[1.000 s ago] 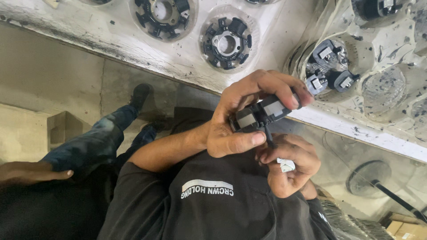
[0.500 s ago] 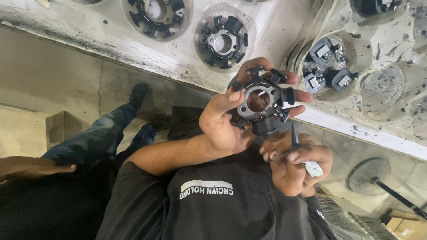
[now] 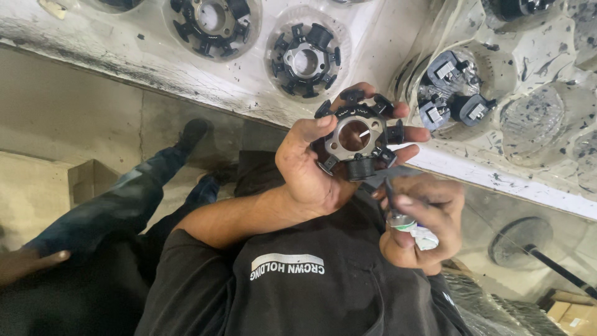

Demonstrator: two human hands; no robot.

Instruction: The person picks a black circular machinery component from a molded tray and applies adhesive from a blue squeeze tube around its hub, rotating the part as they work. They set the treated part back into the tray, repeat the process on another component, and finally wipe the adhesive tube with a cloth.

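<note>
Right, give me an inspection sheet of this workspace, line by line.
Surface: white bench, stained and speckled dark.
Job's things: black-and-metal ring part; thin dark tool.
Clutter: similar rings in round recesses; loose black pieces.
Grippers: left hand grips the ring part; right hand pinches the tool just below it.
Cables: nothing certain; a dark rod or cable leaves a round disc.
Surroundings: concrete floor; another person's hand; cardboard boxes.

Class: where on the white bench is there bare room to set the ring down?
Bare strip for the held ring between the middle ring and the plastic tray; another along the bench edge, far left. Crowded at right, around the tray.
</note>
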